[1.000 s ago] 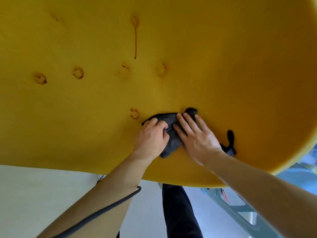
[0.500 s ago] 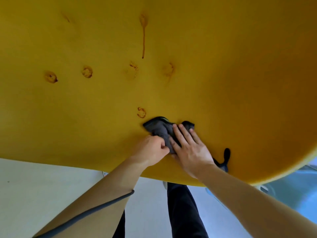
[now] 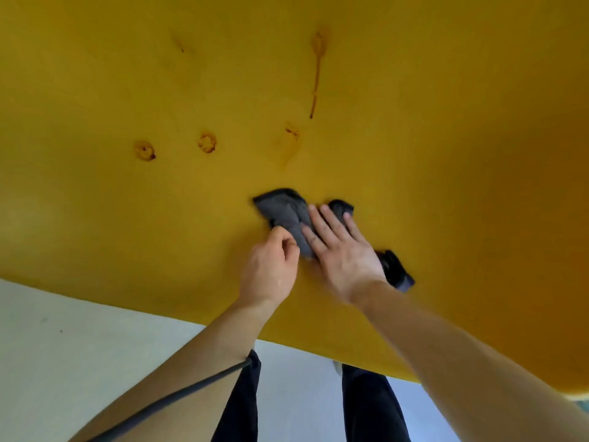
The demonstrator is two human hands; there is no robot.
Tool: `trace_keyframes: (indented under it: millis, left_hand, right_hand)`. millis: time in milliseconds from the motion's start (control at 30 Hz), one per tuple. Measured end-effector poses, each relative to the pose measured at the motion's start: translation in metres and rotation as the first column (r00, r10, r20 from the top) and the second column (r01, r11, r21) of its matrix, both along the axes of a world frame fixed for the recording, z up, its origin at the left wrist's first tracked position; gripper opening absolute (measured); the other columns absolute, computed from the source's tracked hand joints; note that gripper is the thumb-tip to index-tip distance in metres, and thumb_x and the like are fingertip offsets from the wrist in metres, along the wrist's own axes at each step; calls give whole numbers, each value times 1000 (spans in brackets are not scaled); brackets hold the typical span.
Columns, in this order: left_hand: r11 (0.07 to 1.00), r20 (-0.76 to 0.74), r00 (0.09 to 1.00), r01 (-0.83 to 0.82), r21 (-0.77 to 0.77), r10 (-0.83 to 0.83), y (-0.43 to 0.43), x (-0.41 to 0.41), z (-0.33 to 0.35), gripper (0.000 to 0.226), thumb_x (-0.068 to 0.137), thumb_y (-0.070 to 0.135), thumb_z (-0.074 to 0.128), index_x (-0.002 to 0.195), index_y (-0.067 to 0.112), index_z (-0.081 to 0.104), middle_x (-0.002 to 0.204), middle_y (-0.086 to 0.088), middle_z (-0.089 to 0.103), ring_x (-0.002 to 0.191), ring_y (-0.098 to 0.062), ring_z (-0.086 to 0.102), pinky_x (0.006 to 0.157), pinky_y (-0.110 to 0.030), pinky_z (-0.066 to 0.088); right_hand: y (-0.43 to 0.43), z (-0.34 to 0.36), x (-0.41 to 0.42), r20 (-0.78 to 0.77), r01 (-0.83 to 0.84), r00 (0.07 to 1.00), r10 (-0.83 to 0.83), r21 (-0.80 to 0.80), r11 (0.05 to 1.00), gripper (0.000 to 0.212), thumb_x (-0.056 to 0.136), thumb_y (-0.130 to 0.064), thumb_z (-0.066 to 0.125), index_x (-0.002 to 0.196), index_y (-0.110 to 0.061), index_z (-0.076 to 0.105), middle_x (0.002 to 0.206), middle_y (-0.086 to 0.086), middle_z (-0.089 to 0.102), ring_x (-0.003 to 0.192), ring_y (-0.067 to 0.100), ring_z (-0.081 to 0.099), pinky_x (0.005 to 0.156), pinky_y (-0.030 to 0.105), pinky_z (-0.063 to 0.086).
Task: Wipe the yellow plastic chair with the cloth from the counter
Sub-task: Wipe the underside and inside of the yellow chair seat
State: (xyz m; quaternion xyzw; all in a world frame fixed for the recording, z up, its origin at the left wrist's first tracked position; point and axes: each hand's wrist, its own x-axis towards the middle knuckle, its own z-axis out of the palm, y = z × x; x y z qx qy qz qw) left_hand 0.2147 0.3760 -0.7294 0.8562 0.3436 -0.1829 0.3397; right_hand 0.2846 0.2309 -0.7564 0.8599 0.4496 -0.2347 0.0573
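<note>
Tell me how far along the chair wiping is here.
Done: the dark grey cloth is already on the yellow plastic chair. In hand: the right hand presses it flat while the left hand pinches its edge. Left: two brown ring stains, a faint smear and a long brown drip streak further up are not yet wiped.

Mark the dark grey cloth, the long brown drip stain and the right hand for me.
Dark grey cloth (image 3: 282,208): head view, bunched part beyond the fingers.
Long brown drip stain (image 3: 316,81): head view, middle of its streak.
Right hand (image 3: 345,250): head view, back of the hand.
</note>
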Motion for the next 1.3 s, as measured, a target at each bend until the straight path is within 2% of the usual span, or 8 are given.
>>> trace_keyframes:
  millis: [167,300,400,533,667,833,1033,1300]
  left_hand:
    - [999,-69,998,9,-48,-13,11,-7,8,13,101,31,46,93,26,56,69,1,63,61,-20,58,53,-44,47]
    - [996,-61,997,41,-74,-46,15,-9,-1,12,100,32,49,95,26,58,69,7,60,59,-18,56,48,-31,37]
    - [997,-60,998,-29,-75,25,19,-8,-7,15,100,32,49,95,26,61,71,6,64,57,-14,56,48,-28,33]
    - [994,-19,995,-97,-48,96,19,-7,-9,16,98,34,50,91,25,62,77,2,65,71,-23,58,57,-33,39]
    - [989,-11,1000,-20,-147,19,4,16,7,18,99,33,50,86,25,59,64,8,52,63,-19,51,50,-33,28]
    - [950,152,986,-13,-313,63,-6,91,42,17,98,28,54,91,21,68,69,11,58,62,-17,53,55,-34,42]
    - [917,236,957,-62,-394,167,-7,160,59,18,96,27,56,87,21,70,68,9,63,60,-16,56,54,-33,40]
    - [917,156,975,-86,-391,158,-5,154,49,17,97,29,55,88,24,68,77,7,66,72,-16,60,59,-30,40]
  right_hand:
    - [-53,20,15,-56,-349,937,346,-58,935,59,101,-22,35,159,-18,24,167,11,-4,154,35,3,123,52,4]
    - [-38,28,114,324,166,932,-163,17,986,57,100,-18,24,156,-9,31,168,13,5,154,36,9,122,52,10]
    - [15,22,110,343,389,840,-420,160,907,57,101,-13,23,158,-8,21,168,15,-3,154,37,1,123,53,6]
    - [7,-5,22,90,30,995,-32,28,999,62,98,-20,17,159,-13,22,167,11,-3,154,35,1,124,54,10]
    - [-70,40,-9,-191,-315,941,280,-189,930,63,104,-21,25,160,-13,-1,161,11,-26,152,36,-16,121,52,-6]
    - [-102,98,110,276,-229,892,357,-403,886,64,106,-21,32,157,2,0,157,23,-34,152,40,-16,124,53,3]
    - [2,146,259,787,-304,596,161,35,952,47,109,-14,23,154,0,28,167,8,15,152,27,20,122,43,25]
    - [-70,51,142,228,-392,852,471,-319,863,59,101,-18,23,159,-10,18,168,8,3,154,32,8,122,52,11]
